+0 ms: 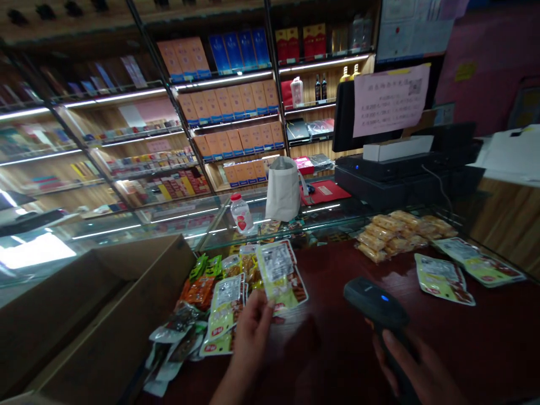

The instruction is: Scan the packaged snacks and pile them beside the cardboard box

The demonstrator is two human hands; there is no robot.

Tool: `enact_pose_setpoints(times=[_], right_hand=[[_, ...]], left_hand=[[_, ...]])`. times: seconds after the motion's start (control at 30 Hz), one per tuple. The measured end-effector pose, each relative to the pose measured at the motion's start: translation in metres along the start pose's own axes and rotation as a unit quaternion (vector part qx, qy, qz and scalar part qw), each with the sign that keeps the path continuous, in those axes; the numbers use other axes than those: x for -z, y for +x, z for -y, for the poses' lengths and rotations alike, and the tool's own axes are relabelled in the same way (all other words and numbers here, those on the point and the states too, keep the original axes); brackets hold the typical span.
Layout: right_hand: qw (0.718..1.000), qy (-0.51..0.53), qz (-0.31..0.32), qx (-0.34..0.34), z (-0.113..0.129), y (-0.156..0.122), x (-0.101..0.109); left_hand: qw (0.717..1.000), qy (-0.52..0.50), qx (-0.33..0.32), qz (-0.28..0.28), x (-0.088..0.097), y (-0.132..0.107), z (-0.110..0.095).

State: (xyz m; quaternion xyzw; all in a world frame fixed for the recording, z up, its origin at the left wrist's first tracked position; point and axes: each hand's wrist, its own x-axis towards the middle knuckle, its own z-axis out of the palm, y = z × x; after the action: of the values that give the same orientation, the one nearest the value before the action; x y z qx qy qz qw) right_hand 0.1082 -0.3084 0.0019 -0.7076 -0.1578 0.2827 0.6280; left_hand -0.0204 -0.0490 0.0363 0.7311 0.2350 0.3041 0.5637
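Note:
Pinched between the thumb and fingers of my left hand (254,320) is the lower edge of a green-and-white snack packet (280,270), its printed back facing me. Beside that hand, similar packets (225,309) lie overlapped on the dark red counter. My right hand (411,360) wraps round the handle of a black barcode scanner (377,301), which shows a small blue light and points toward the left. Farther right, more of the green-and-white packets (445,278) rest flat. Small orange packets (198,291) and dark clear-wrapped packets (179,337) are heaped at the left.
An open cardboard box (126,320) stands at the left. Wrapped pastry-like rolls (392,233) are piled behind the scanner. On the glass case are a red-capped bottle (241,215) and a white bag (282,191). A monitor with a pink notice (390,101) stands at the back right.

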Motion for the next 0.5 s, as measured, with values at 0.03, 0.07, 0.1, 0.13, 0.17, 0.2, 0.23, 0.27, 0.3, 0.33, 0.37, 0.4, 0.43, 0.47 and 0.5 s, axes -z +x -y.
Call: enact_pose_setpoints(times=[0.03,0.07,0.1,0.13,0.17,0.2,0.23,0.27,0.3,0.33,0.37,0.4,0.43,0.47,0.5], right_hand=[[1.000,0.001,0.000,-0.009,-0.002,0.001,0.002],[1.000,0.002,0.002,-0.018,-0.002,0.002,0.003],[1.000,0.002,0.002,-0.025,-0.002,0.002,0.003],[1.000,0.003,0.000,-0.030,-0.001,0.003,0.002],[0.999,0.006,-0.001,-0.033,0.000,0.004,0.001],[0.999,0.011,-0.006,-0.035,0.001,0.005,0.000],[0.999,0.015,-0.009,-0.034,0.002,0.006,-0.002],[0.999,0.021,-0.012,-0.032,0.002,0.007,-0.004],[0.999,0.028,-0.013,-0.030,0.001,0.007,-0.005],[0.999,0.037,-0.011,-0.028,-0.001,0.008,-0.006],[0.998,0.050,-0.008,-0.028,-0.003,0.008,-0.006],[0.998,0.062,-0.005,-0.029,-0.007,0.008,-0.006],[0.997,0.073,-0.003,-0.031,-0.010,0.007,-0.005],[0.996,0.080,-0.004,-0.029,-0.013,0.006,-0.004],[0.996,0.086,-0.007,-0.027,-0.015,0.006,-0.002]], left_hand=[[0.999,0.001,0.029,-0.029,0.015,-0.002,-0.004],[0.997,0.003,0.060,-0.055,0.032,-0.004,-0.006],[0.993,0.003,0.090,-0.083,0.048,-0.005,-0.008],[0.987,0.003,0.111,-0.114,0.063,-0.005,-0.010],[0.985,0.003,0.123,-0.125,0.076,-0.004,-0.010],[0.982,0.004,0.136,-0.129,0.088,-0.003,-0.011],[0.981,0.006,0.147,-0.129,0.097,-0.001,-0.011],[0.979,0.009,0.160,-0.125,0.104,0.000,-0.010],[0.977,0.013,0.175,-0.123,0.109,0.002,-0.009],[0.974,0.018,0.192,-0.123,0.112,0.004,-0.007],[0.971,0.023,0.205,-0.123,0.114,0.005,-0.005],[0.969,0.033,0.215,-0.119,0.116,0.006,-0.002],[0.966,0.054,0.223,-0.115,0.118,0.007,0.001],[0.961,0.094,0.233,-0.116,0.121,0.008,0.004],[0.952,0.149,0.239,-0.118,0.123,0.008,0.007]])
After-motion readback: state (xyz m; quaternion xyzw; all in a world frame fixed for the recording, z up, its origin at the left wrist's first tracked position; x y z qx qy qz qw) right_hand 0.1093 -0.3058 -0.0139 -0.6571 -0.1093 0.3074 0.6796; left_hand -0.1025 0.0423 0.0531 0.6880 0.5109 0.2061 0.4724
